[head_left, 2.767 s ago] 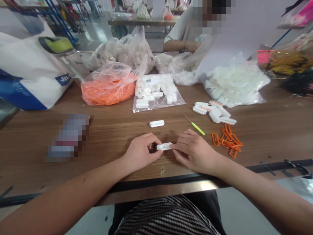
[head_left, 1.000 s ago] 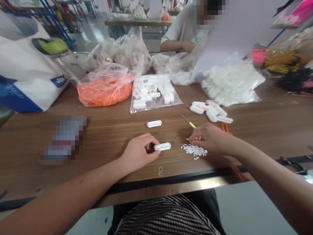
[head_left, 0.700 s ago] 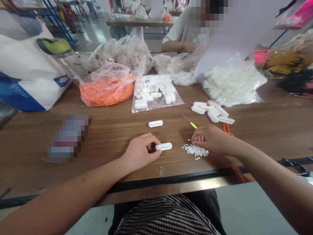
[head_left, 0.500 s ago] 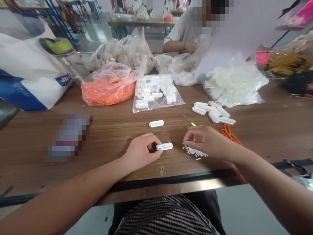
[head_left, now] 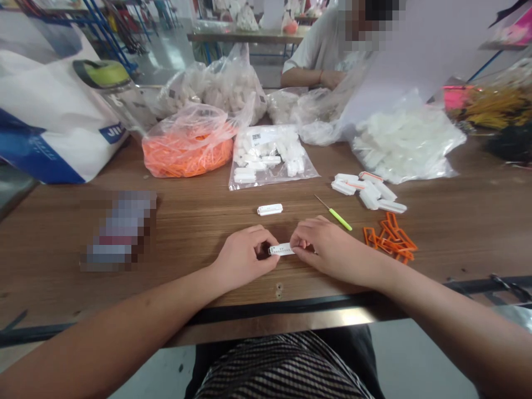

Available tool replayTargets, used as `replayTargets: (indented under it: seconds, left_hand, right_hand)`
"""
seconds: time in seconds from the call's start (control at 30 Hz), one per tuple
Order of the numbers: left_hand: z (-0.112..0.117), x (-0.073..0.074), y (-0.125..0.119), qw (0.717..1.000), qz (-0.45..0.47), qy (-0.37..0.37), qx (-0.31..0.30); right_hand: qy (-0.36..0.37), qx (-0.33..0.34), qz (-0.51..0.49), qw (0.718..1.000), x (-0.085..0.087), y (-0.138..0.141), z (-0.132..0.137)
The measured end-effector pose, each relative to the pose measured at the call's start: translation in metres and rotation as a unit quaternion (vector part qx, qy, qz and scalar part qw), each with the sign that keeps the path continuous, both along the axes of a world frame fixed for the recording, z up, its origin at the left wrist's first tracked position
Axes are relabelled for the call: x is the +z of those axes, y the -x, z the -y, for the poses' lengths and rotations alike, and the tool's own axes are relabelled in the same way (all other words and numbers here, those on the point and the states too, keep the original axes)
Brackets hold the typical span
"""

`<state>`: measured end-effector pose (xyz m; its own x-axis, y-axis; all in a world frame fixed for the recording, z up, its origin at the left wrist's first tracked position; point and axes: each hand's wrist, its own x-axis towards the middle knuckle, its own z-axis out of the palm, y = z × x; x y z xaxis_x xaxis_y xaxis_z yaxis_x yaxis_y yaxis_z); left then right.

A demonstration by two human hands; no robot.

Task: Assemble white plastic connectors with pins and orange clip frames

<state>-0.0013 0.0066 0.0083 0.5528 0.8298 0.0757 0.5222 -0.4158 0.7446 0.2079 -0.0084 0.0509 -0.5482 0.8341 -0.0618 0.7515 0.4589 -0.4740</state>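
My left hand (head_left: 246, 256) pinches the left end of a white plastic connector housing (head_left: 282, 250) with a row of small holes along its face. At the housing's right end, the fingertips of my right hand (head_left: 322, 246) are pressed together and hide whatever may be between them. The pile of tiny white pieces is hidden under my right hand. A second white connector housing (head_left: 270, 209) lies just beyond. A thin pick with a green handle (head_left: 341, 219) rests beyond my right hand, and orange rectangular frames (head_left: 390, 241) lie to its right.
White housings (head_left: 369, 191), some with orange edges, are heaped at the right. Behind stand bags of orange frames (head_left: 189, 149), white housings (head_left: 270, 158) and white parts (head_left: 405, 138). A bottle (head_left: 112, 88) and pixelated object (head_left: 120, 230) are left. A person (head_left: 320, 61) sits opposite.
My right hand has moved left from the tiny white pieces to the right end of the housing. The green handle and orange frames are now uncovered. My left hand keeps its grip.
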Motion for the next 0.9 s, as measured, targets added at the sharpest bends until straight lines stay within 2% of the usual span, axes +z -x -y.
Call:
replayTargets:
  seconds: [0.13, 0.43, 0.57, 0.73, 0.9]
  left_hand:
    - [0.0, -0.001, 0.0, 1.0, 0.001, -0.001, 0.001]
    - [0.0, -0.001, 0.0, 1.0, 0.001, -0.009, 0.002]
    - [0.0, -0.002, 0.0, 1.0, 0.003, -0.004, 0.003]
    - [0.0, -0.002, 0.0, 1.0, 0.006, -0.002, 0.003]
    - [-0.001, -0.001, 0.0, 1.0, 0.018, -0.01, 0.003]
  right_hand:
    - [-0.028, 0.005, 0.018, 0.999, 0.0, 0.002, 0.001]
    - [-0.15, 0.053, 0.078, 0.984, -0.011, 0.003, 0.008]
    - [-0.203, 0.06, 0.042, 0.976, -0.018, -0.003, 0.013]
    - [-0.234, 0.029, -0.031, 0.971, -0.02, -0.011, 0.018]
    - [-0.235, 0.04, -0.016, 0.971, -0.023, -0.007, 0.022]
